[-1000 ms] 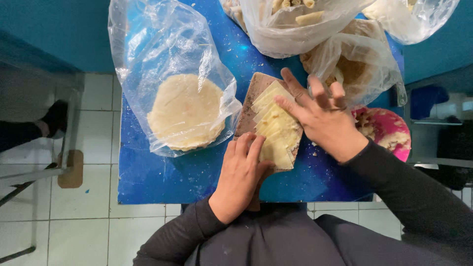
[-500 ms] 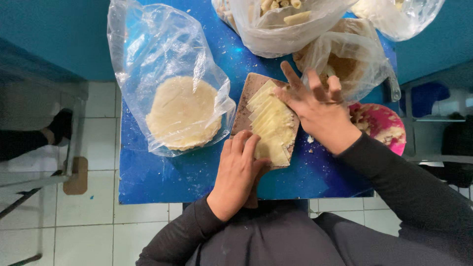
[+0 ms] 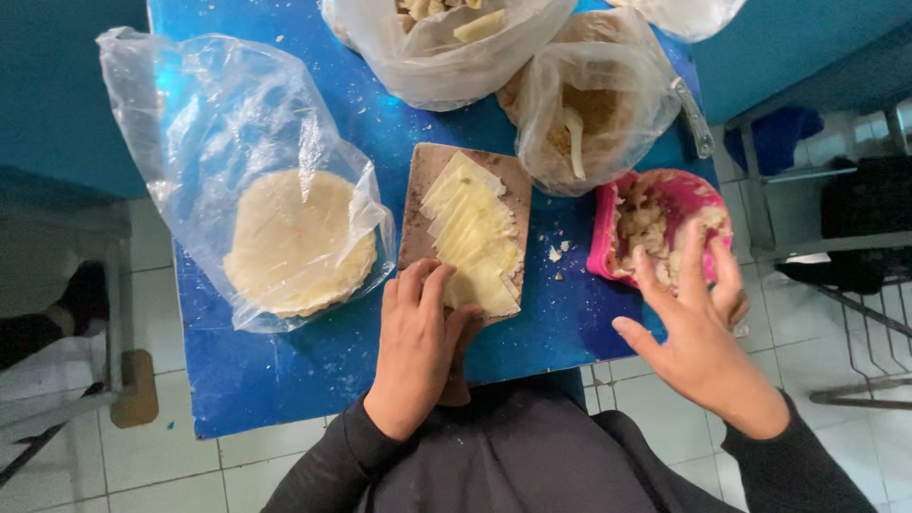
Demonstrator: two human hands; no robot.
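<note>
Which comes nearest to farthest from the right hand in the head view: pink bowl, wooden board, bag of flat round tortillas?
From the right hand:
1. Pink bowl, right side of the blue table, just under the fingertips.
2. Wooden board with pale slices, centre, held by the left hand.
3. Bag of tortillas, far left.

Tortilla bag (image 3: 285, 237), blue table (image 3: 313, 370).

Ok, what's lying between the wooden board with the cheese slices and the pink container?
In the head view, only bare blue table with a few pale crumbs lies between the wooden board and the pink container.
</note>
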